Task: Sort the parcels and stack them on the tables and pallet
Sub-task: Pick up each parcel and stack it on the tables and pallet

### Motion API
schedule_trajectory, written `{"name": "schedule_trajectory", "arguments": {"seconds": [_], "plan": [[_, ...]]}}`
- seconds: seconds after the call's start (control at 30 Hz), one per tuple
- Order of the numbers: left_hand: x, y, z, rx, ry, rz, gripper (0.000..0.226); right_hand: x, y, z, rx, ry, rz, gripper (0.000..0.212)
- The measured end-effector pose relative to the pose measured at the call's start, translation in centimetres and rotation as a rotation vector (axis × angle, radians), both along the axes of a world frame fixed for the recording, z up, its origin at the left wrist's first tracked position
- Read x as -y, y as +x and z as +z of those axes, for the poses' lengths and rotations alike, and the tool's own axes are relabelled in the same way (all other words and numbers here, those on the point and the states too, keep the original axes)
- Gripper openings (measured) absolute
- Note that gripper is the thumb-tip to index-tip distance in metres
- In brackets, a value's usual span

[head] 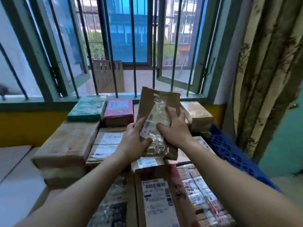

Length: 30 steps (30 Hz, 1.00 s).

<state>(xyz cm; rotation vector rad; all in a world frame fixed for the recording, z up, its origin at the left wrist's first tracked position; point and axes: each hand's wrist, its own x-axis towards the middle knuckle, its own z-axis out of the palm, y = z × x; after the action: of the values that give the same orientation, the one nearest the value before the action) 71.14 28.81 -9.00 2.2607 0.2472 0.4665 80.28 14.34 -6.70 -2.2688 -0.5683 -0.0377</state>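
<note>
A flat brown cardboard parcel (152, 102), wrapped with clear tape and bearing a white barcode label, is held upright in the air above the stacked parcels. My left hand (134, 140) grips its lower left edge, thumb on the front. My right hand (175, 126) holds its right side, fingers spread over the taped face. Below lie several stacked parcels: a large brown box (68, 141) at the left, a labelled box (106, 143) beside it, a teal parcel (88, 107), a pink parcel (118, 108) and a taped brown box (198, 113) at the back.
A blue plastic pallet (229, 154) shows at the right under the stack. White table tops (14, 169) sit at the left. A barred window (131, 46) and its sill rise behind the parcels, and a curtain (268, 79) hangs at the right. More labelled boxes (155, 197) lie near me.
</note>
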Motion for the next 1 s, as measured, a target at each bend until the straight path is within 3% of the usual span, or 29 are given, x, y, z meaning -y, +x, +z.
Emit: {"name": "schedule_trajectory", "arguments": {"seconds": [0.27, 0.53, 1.0], "plan": [[-0.5, 1.1, -3.0, -0.163, 0.099, 0.123, 0.078, -1.3, 2.8, -3.8, -0.122, -0.057, 0.151, 0.073], [-0.9, 1.5, -3.3, -0.33, 0.243, 0.121, 0.082, -1.7, 3.6, -5.1, -0.274, -0.067, 0.167, 0.075], [-1.8, 1.0, -4.9, -0.373, 0.352, 0.12, 0.077, -1.9, 3.1, -7.0, -0.238, -0.239, 0.208, 0.076]]}}
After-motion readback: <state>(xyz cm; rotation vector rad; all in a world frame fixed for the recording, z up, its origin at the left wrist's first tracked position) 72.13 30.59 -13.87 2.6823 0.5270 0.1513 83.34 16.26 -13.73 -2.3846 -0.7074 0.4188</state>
